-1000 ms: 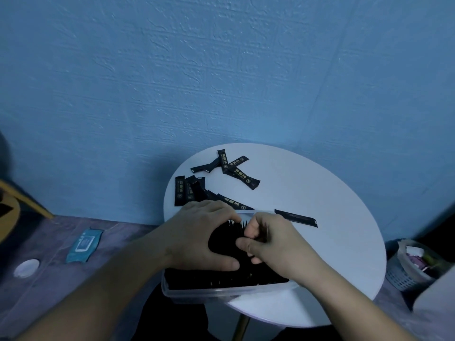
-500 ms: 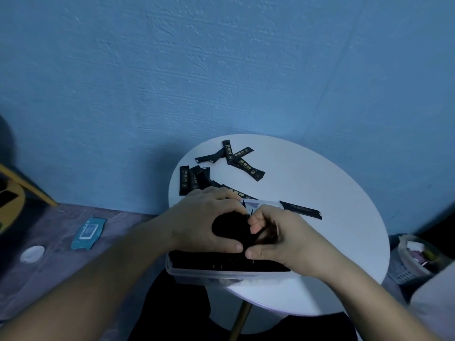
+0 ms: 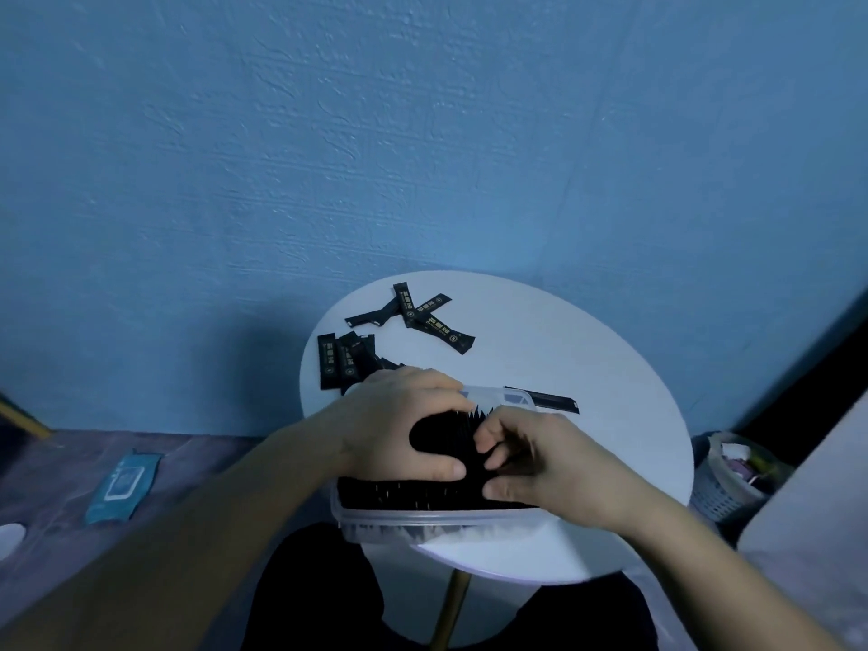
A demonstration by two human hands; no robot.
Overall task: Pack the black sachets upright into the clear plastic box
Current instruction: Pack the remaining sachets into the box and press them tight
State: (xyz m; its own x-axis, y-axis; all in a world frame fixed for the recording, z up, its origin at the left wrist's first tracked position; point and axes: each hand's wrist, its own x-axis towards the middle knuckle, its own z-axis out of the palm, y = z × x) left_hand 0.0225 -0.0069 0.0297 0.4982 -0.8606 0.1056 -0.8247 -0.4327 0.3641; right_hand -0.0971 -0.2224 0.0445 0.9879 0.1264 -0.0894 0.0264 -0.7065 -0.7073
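My left hand (image 3: 399,427) clasps the upright sachets (image 3: 441,432) in the clear plastic box (image 3: 422,521), my right hand (image 3: 545,465) pinching them alongside; loose sachets (image 3: 329,364) lie flat just beyond, nearer my left.

We look down on a round white table (image 3: 587,368) on a slim golden leg (image 3: 451,608), set against a rough blue wall (image 3: 422,133). On the purplish floor (image 3: 211,453) to the left we find a teal packet (image 3: 123,486) (lying flat) and a small white disc (image 3: 7,540). At right stands a pale lattice basket (image 3: 723,491) holding scraps.
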